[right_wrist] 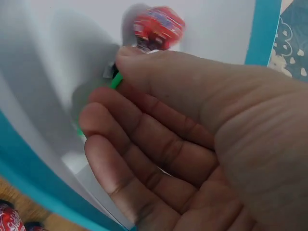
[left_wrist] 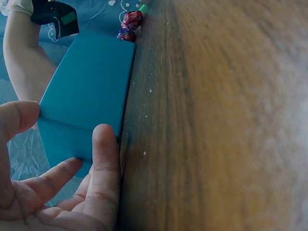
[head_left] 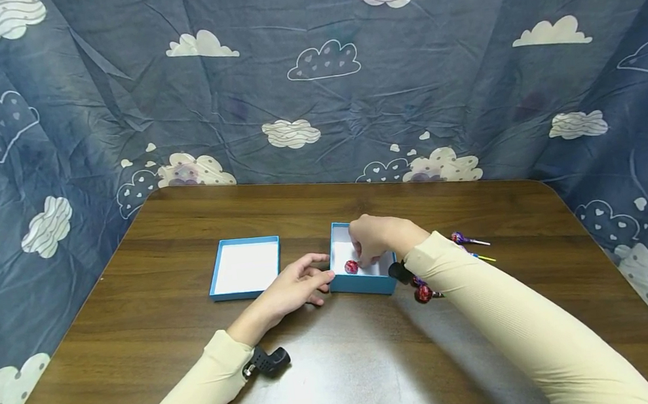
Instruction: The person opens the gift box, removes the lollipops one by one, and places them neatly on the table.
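An open blue box point(head_left: 362, 284) with a white inside stands at the middle of the table. My right hand point(head_left: 377, 236) reaches into it and pinches a lollipop point(right_wrist: 159, 26) by its green stick, just below the red wrapped head. That head lies close to the white inner surface; whether it touches cannot be told. At the box's left side, my left hand point(head_left: 296, 285) rests its fingertips against the outer walls near a corner, the fingers loosely spread. In the left wrist view, the thumb and fingers point(left_wrist: 106, 159) touch the blue walls.
Left of the box lies its blue-edged white lid point(head_left: 246, 268), inside facing up. Several lollipops are on the table right of the box, a purple one point(head_left: 459, 238) farther back and a red one point(head_left: 424, 293) nearer, some partly hidden by the right sleeve. A cloud-patterned curtain point(head_left: 315, 117) hangs behind.
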{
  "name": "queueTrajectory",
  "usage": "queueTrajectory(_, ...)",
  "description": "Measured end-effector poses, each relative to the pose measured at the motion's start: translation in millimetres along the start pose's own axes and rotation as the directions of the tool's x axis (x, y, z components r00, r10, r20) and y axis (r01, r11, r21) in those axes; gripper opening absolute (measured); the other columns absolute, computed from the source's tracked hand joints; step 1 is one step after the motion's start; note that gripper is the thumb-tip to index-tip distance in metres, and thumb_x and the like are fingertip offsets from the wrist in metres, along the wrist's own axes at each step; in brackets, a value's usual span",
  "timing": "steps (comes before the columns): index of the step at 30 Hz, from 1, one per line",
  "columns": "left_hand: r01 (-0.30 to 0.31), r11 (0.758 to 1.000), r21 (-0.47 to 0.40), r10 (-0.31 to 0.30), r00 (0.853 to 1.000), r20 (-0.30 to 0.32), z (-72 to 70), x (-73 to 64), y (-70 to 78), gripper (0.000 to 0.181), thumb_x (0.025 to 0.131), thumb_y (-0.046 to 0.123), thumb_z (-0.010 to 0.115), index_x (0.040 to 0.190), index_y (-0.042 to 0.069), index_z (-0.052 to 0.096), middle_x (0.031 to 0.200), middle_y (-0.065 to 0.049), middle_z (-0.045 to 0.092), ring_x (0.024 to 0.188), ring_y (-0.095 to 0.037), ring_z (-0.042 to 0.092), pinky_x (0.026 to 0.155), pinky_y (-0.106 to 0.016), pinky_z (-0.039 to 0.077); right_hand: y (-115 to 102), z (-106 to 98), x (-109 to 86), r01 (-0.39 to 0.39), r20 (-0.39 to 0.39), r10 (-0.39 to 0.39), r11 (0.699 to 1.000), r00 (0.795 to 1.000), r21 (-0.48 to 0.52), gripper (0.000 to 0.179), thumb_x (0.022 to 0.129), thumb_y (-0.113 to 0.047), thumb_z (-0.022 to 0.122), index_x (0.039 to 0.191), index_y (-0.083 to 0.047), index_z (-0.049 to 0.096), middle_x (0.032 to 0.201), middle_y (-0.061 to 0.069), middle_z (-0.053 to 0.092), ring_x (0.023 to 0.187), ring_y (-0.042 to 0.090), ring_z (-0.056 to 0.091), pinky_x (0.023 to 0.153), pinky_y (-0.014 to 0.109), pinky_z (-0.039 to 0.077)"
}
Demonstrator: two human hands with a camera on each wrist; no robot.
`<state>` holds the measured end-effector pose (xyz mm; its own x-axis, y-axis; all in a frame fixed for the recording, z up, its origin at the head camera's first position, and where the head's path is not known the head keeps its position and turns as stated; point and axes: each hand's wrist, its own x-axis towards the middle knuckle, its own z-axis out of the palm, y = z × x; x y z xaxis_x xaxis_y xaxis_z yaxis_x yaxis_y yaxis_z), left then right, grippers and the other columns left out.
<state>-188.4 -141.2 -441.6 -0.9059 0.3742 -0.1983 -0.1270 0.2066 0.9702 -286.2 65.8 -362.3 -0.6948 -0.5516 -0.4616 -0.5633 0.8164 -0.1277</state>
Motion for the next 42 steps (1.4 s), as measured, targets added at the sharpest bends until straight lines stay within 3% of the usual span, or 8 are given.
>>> queueTrajectory(6,-0.006,1.0,-0.005,0.006,1.0,-0.005,-0.1,0.2,-0.7,0.057,0.109,0.029,0.065,0.157,0.005,0.047,0.117,-0.015,0.072,0.098,-0.017,0.069,0.079,-0.029,0.065,-3.4,-0.2,-0.8,-0.012,0.005,0.012,0.999,1.0,-0.035,0.017,0.093,-0.019,0.085,0.084,-0.007,0.076,0.074,-0.001,0.069,0.067,0.009,0.059,0.06,0.022,0.046)
queueTrajectory(13,-0.004,1.0,-0.015,0.004,1.0,-0.002,-0.4,0.0,-1.5,0.057,0.109,0.029,0.065,0.157,0.005,0.047,0.114,-0.013,0.071,0.097,-0.017,0.069,0.078,-0.028,0.064,-6.0,1.1,0.7,0.017,0.007,-0.017,0.996,1.0,-0.093,0.013,0.084,-0.012,0.091,0.082,-0.01,0.078,0.082,-0.001,0.074,0.073,0.01,0.056,0.063,0.022,0.049)
queueTrajectory(19,-0.006,1.0,-0.008,0.006,1.0,0.002,0.1,0.1,-1.8,0.058,0.109,0.029,0.065,0.158,0.005,0.047,0.113,-0.013,0.07,0.098,-0.018,0.069,0.079,-0.029,0.065,-6.9,1.6,0.3,0.059,0.026,-0.056,0.989,0.998,-0.136,0.01,0.084,-0.01,0.088,0.081,-0.01,0.078,0.082,0.0,0.075,0.073,0.01,0.055,0.065,0.023,0.051)
queueTrajectory(28,-0.008,1.0,0.003,0.008,1.0,-0.005,0.1,-0.4,-1.4,0.057,0.109,0.029,0.064,0.158,0.005,0.047,0.114,-0.014,0.071,0.096,-0.018,0.07,0.079,-0.03,0.065,-0.6,-1.8,-1.0,0.073,0.048,-0.072,0.997,0.996,-0.04,0.015,0.089,-0.012,0.081,0.08,-0.011,0.07,0.078,-0.003,0.067,0.073,0.01,0.054,0.061,0.02,0.043)
queueTrajectory(33,-0.008,1.0,0.0,0.008,1.0,-0.007,-0.5,-0.3,-1.5,0.057,0.109,0.029,0.064,0.158,0.005,0.047,0.116,-0.015,0.071,0.098,-0.019,0.07,0.08,-0.031,0.066,4.8,-5.1,-2.8,0.088,0.048,-0.089,0.996,0.995,0.035,0.008,0.09,-0.001,0.078,0.089,-0.009,0.078,0.086,0.0,0.074,0.075,0.01,0.059,0.063,0.02,0.05)
queueTrajectory(37,-0.01,1.0,-0.001,0.01,1.0,-0.004,-1.1,0.5,-1.8,0.057,0.109,0.029,0.065,0.158,0.005,0.047,0.116,-0.015,0.071,0.099,-0.019,0.069,0.08,-0.031,0.065,7.9,-8.3,-7.0,0.117,0.029,-0.119,0.991,0.992,0.057,0.016,0.089,0.002,0.079,0.101,-0.008,0.083,0.095,0.004,0.078,0.079,0.011,0.064,0.066,0.021,0.054)
queueTrajectory(42,-0.012,1.0,0.004,0.012,1.0,-0.002,-1.1,1.4,-1.5,0.057,0.109,0.03,0.065,0.157,0.005,0.047,0.118,-0.015,0.072,0.1,-0.019,0.07,0.081,-0.031,0.066,13.9,-10.9,-14.3,0.157,0.005,-0.158,0.982,0.987,0.101,0.014,0.091,0.003,0.077,0.101,-0.006,0.081,0.089,0.005,0.079,0.079,0.011,0.068,0.069,0.022,0.054)
